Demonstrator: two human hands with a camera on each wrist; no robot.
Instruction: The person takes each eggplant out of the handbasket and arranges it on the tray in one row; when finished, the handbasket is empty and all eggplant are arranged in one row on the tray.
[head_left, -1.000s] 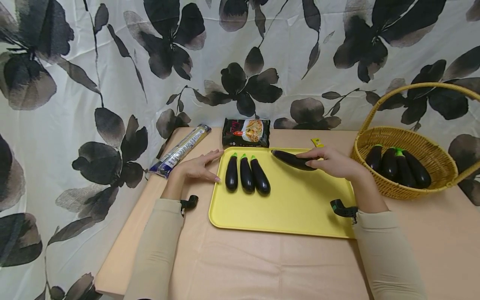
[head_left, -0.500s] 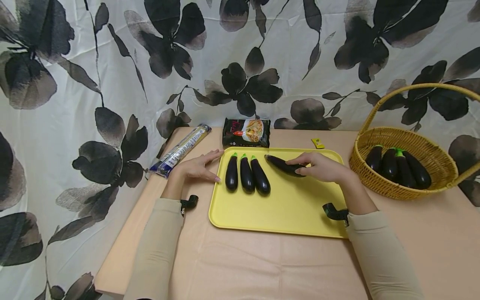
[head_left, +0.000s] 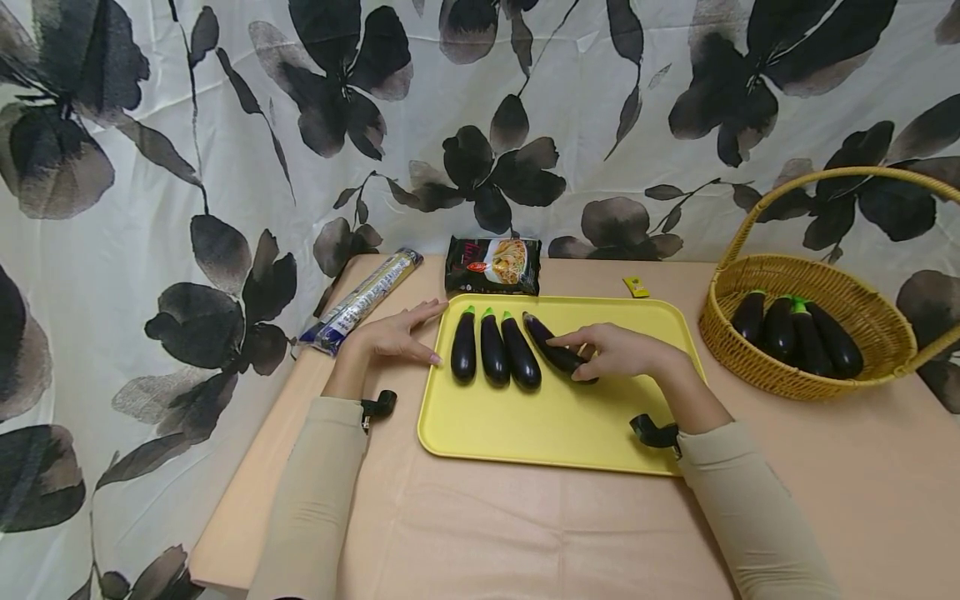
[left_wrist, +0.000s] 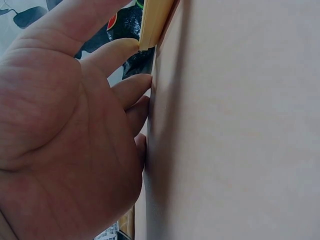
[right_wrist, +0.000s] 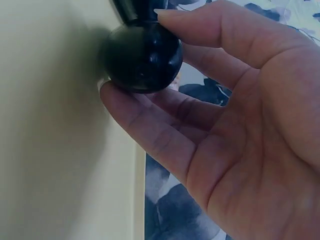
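On the yellow tray (head_left: pixel 525 433), three dark eggplants with green tips lie side by side at the left: a left one (head_left: pixel 463 350), a middle one (head_left: pixel 493 350) and a right one (head_left: pixel 521 354). My right hand (head_left: pixel 622 350) pinches a fourth eggplant (head_left: pixel 546 337) between thumb and fingers, just right of that row and slanting. In the right wrist view, its round end (right_wrist: pixel 144 60) sits between thumb and fingers. My left hand (head_left: pixel 397 337) rests at the tray's left edge with fingers spread; in the left wrist view a fingertip touches the tray's rim (left_wrist: pixel 152 25).
A wicker basket (head_left: pixel 810 383) with a tall handle stands at the right, with several eggplants (head_left: pixel 813 337) inside. Behind the tray lie a black noodle packet (head_left: pixel 492 265) and a small yellow sachet (head_left: pixel 635 287). A long blue-silver packet (head_left: pixel 363 300) lies beside my left hand.
My right hand has carried the eggplant left and toward me, turning it closer in line with the row. My left hand has stayed at the tray's edge.
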